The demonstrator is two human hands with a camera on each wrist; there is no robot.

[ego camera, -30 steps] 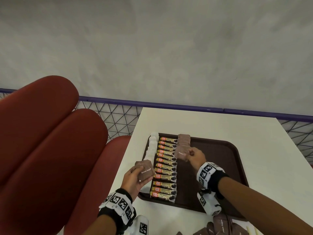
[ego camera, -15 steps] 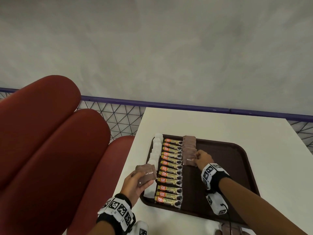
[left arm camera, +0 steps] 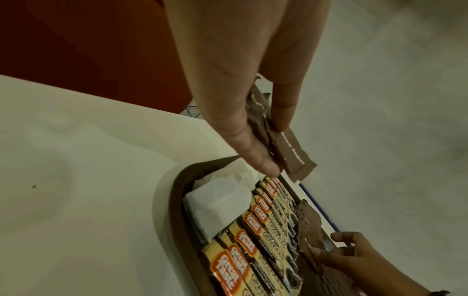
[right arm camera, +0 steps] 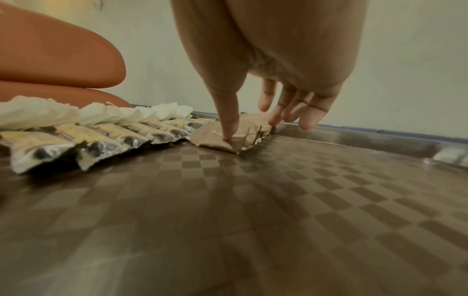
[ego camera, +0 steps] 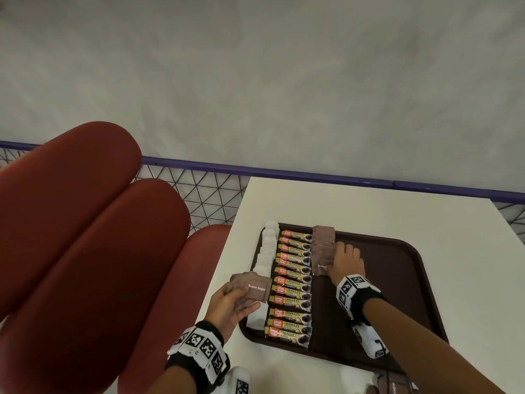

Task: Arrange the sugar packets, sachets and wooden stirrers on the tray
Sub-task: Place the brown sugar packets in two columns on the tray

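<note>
A dark brown tray [ego camera: 397, 280] lies on the white table. Along its left side runs a row of white sachets [ego camera: 267, 251], then a column of several coffee granule sachets [ego camera: 292, 282], then a short column of brown sugar packets [ego camera: 322, 248]. My right hand [ego camera: 345, 260] rests on the tray, its thumb [right arm camera: 228, 120] pressing the nearest brown packet [right arm camera: 220, 138] flat while the other fingers stay straight. My left hand [ego camera: 233, 302] grips a small stack of brown sugar packets [ego camera: 252, 287] above the tray's left edge, seen also in the left wrist view as packets [left arm camera: 281, 140].
Red padded seat cushions [ego camera: 85, 251] fill the left. A purple rail [ego camera: 312, 176] with wire mesh runs behind the table. More brown packets [ego camera: 392, 386] lie at the table's near edge. The tray's right half [right arm camera: 303, 200] is bare.
My right hand has set its brown packet down onto the column and now presses it flat. My left hand keeps hold of its stack, nearly still.
</note>
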